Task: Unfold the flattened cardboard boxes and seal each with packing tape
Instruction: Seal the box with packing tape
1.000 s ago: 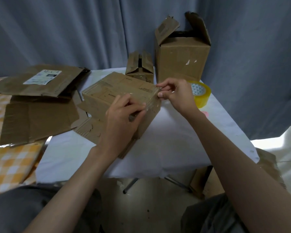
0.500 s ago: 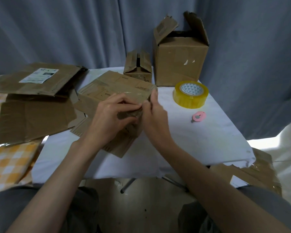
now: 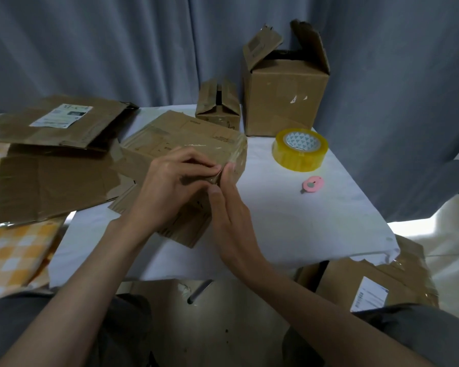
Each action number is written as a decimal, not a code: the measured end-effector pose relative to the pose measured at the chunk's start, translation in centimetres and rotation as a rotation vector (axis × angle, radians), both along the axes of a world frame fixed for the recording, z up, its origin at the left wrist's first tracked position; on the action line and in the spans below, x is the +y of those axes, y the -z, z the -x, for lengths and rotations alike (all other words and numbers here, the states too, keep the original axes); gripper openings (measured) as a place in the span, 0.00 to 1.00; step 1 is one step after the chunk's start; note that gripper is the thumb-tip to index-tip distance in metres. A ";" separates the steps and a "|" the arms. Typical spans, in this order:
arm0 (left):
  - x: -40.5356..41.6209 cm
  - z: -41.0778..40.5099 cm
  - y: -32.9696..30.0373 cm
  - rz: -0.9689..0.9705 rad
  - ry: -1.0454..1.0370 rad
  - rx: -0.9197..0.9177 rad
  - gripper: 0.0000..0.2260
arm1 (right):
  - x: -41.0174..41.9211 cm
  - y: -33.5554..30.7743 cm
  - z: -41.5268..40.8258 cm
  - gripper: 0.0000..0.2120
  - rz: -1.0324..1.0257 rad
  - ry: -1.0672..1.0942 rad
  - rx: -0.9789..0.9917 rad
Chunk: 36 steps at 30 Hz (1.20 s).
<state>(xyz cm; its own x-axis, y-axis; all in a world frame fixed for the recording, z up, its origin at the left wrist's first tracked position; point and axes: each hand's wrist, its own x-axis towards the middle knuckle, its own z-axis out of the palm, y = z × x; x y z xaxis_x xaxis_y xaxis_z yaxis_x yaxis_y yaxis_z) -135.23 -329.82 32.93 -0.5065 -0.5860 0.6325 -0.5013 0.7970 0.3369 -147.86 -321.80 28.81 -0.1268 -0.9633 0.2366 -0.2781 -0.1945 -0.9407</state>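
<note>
Grey curtains hang behind a desk point(image 3: 289, 221) covered with a white cloth. At its middle sits a cardboard box point(image 3: 186, 139), unfolded and tilted, with clear tape shining along its near right edge. The left hand point(image 3: 172, 186) rests on the box's near top edge with its fingers curled over it, pressing the tape down. The right hand point(image 3: 228, 205) lies against the box's right side, fingers fairly straight, the thumb pressing the taped corner just beside the left fingertips.

To the right of the box, apart from it, a roll of yellow-tinted packing tape point(image 3: 300, 149) lies flat on the cloth. Nearer the person, a small pink cutter point(image 3: 312, 184) lies on the cloth, well clear of the hands.

At the back of the desk stand a small box point(image 3: 217, 112) with its flaps up and, just beside it, a larger box point(image 3: 284, 102) with open flaps.

On the left, flattened cardboard sheets point(image 3: 51, 176) are stacked, the topmost bearing a white label, partly over an orange checked cloth point(image 3: 13, 250). Below the desk's right corner another flattened box point(image 3: 376, 284) with a label lies on the floor.
</note>
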 end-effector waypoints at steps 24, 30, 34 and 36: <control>-0.6 -3.7 -4.2 -0.182 -0.304 -0.119 0.21 | -8.4 -3.3 9.3 0.16 0.083 0.341 0.191; -1.1 -4.2 -2.0 -0.115 -0.315 -0.006 0.12 | -11.5 -1.6 16.2 0.23 -0.303 0.423 0.735; -1.1 -4.3 -1.5 -0.081 -0.341 0.015 0.10 | -11.5 -0.6 17.3 0.24 -0.359 0.478 0.925; -0.8 -4.1 -1.6 -0.061 -0.343 0.013 0.10 | -11.1 -1.1 17.2 0.22 -0.315 0.492 0.844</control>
